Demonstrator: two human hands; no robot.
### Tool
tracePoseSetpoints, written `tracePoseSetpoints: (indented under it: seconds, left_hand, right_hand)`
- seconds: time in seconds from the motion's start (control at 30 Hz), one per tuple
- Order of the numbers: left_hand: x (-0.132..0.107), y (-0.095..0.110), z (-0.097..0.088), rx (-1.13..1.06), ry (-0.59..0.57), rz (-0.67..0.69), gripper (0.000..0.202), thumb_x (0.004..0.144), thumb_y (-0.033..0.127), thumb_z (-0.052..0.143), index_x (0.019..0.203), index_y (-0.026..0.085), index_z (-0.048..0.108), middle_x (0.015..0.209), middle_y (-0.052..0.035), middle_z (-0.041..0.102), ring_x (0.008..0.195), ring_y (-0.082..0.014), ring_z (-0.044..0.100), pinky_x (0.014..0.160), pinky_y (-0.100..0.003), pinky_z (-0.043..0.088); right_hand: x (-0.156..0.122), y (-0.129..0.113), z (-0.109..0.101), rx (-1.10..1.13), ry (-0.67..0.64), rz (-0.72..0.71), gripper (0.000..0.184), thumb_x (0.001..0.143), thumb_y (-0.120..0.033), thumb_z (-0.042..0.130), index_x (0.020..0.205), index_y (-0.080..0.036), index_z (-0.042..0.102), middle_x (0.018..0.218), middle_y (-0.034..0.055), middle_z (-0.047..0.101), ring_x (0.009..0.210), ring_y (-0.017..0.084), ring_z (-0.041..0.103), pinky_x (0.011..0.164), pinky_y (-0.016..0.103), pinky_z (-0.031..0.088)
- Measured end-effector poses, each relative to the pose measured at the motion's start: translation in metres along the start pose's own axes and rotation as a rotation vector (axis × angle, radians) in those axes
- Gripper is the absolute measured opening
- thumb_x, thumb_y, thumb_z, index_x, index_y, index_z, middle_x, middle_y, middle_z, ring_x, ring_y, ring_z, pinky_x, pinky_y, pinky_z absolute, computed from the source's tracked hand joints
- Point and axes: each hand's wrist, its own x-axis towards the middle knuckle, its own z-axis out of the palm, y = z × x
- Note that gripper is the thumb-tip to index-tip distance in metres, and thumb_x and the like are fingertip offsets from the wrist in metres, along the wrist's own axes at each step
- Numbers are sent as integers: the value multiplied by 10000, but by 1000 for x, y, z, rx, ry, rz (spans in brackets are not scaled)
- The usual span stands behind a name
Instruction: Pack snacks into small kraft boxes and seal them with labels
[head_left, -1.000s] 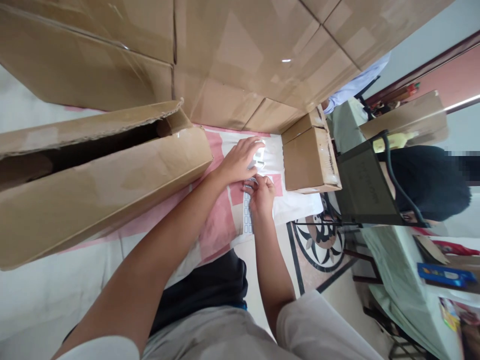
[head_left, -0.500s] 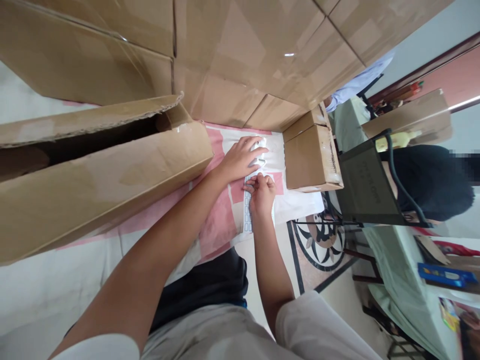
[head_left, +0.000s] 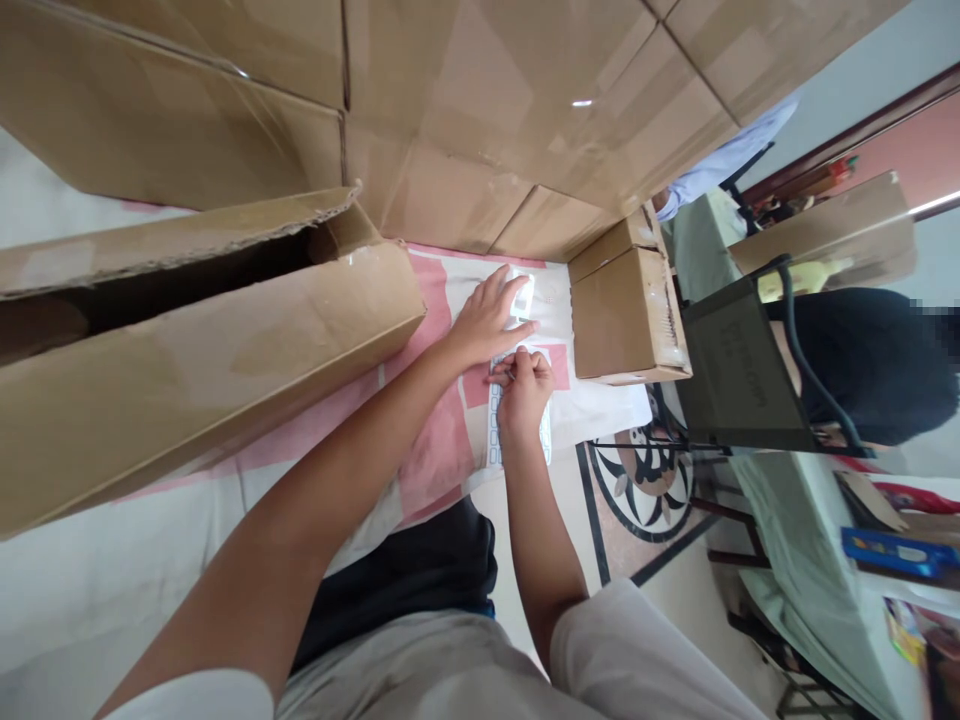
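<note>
My left hand [head_left: 487,320] lies with thumb and fingers apart against a small white, glossy piece [head_left: 523,295] on the cloth; I cannot make out its kind. Just nearer to me, my right hand [head_left: 525,390] has its thumb and fingertips pinched together. What that pinch holds, if anything, is too small to tell. Beneath the right hand lies a white sheet printed with blue-outlined rectangles [head_left: 494,425], which looks like a label sheet; the hand and wrist cover its middle.
An open cardboard box [head_left: 300,310] stands at the left. Taped cartons [head_left: 510,90] form a wall behind, and a smaller box [head_left: 619,310] sits to the right. Pink-and-white cloth [head_left: 435,440] covers the table. A seated person [head_left: 862,360] and a chair [head_left: 742,370] are farther right.
My left hand's fingers have straightened and spread, showing more of the white piece. The right hand stays pinched in nearly the same place.
</note>
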Motion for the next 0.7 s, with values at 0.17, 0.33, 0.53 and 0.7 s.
tracePoseSetpoints:
  seconds: [0.17, 0.33, 0.53, 0.7]
  left_hand:
    - [2, 0, 11, -111, -2, -42, 897, 874, 698, 590, 1569, 277, 209, 1709, -169, 80, 1581, -362, 94, 1251, -584, 161]
    - [6, -8, 12, -150, -6, -25, 882, 894, 556, 631, 1583, 266, 164, 1712, -171, 82, 1586, -335, 105, 1261, -550, 179]
    - [8, -17, 7, -116, -125, 41, 889, 811, 280, 670, 1572, 284, 209, 1716, -150, 85, 1587, -333, 114, 1263, -549, 197]
    - [6, -13, 6, -92, -119, 17, 852, 813, 284, 650, 1566, 279, 251, 1718, -139, 89, 1582, -337, 140, 1261, -545, 217]
  right_hand:
    - [1, 1, 1, 15, -2, -7, 449, 806, -420, 738, 643, -216, 372, 605, -60, 559, 490, 80, 558, 402, 191, 521]
    - [1, 1, 1, -10, 9, -11, 433, 811, -396, 727, 636, -214, 375, 607, -60, 557, 491, 71, 548, 407, 179, 518]
    - [1, 2, 0, -11, -24, -15, 420, 818, -354, 715, 618, -211, 375, 610, -56, 559, 485, 72, 556, 414, 185, 523]
    - [2, 4, 0, 20, -23, -30, 398, 809, -328, 715, 622, -208, 385, 613, -56, 568, 478, 79, 568, 402, 184, 506]
